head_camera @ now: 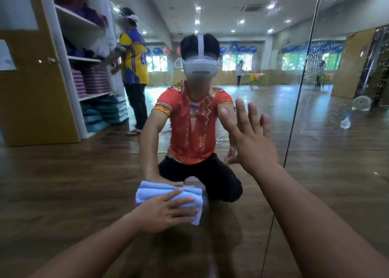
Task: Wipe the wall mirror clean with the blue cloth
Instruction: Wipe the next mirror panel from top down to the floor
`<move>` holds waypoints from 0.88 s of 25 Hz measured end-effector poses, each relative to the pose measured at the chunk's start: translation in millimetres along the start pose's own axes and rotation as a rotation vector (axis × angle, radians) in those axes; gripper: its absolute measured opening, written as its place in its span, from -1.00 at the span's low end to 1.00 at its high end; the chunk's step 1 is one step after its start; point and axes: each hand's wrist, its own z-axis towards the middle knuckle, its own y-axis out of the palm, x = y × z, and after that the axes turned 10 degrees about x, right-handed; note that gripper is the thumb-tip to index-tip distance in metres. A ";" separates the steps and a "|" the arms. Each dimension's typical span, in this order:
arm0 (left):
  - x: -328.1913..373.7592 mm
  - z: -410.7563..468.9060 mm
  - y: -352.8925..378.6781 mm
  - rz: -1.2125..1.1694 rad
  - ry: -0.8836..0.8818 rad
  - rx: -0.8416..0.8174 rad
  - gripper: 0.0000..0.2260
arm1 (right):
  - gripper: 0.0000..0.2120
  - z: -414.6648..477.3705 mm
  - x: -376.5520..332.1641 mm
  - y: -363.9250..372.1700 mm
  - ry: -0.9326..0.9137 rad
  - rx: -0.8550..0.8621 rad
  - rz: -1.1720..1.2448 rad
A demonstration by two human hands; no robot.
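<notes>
The wall mirror (242, 46) filled nearly the whole view, running from the floor upward, with a vertical seam (303, 84) dividing two panels on the right. Droplets and streaks of liquid covered its upper area and the right panel. The blue cloth (151, 193), folded into a thick pad, was pressed flat against the glass low down, near the floor line. The left hand (166, 211) lay spread on the cloth, fingers extended, pushing it against the surface rather than gripping it in a fist. The right hand (250, 138) was open, fingers splayed, palm toward the glass at a higher level; contact with the mirror appeared likely but could not be confirmed. The two hands were well apart.

The step in hand appeared to be the wiping stroke on the lower part of the left panel. Most of the wet area remained untreated, so the task seemed to be at an early stage. The next move would call for sustained flat pressure while sweeping the cloth upward through the droplets.
</notes>
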 end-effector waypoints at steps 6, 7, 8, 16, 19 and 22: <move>-78.3 23.3 -56.7 0.015 -0.309 0.138 -0.52 | 0.42 -0.3 0.5 -0.3 0.002 0.006 0.013; -98.1 35.3 -65.5 0.047 -0.358 0.176 -0.47 | 0.41 -0.8 0.0 -1.4 0.001 0.005 0.012; -118.6 50.0 -73.5 0.079 -0.417 0.215 -0.41 | 0.40 -1.7 -0.3 -3.0 -0.002 0.006 0.010; -173.8 128.1 -81.2 0.154 -0.652 0.342 -0.47 | 0.21 -25.9 26.9 11.0 -0.056 0.260 0.065; -157.4 136.2 -78.8 0.145 -0.762 0.373 -0.50 | 0.24 -52.8 67.9 18.4 -0.056 0.246 0.016; -146.2 142.6 -75.7 0.154 -0.829 0.350 -0.46 | 0.37 -74.8 99.7 23.5 0.036 0.117 -0.013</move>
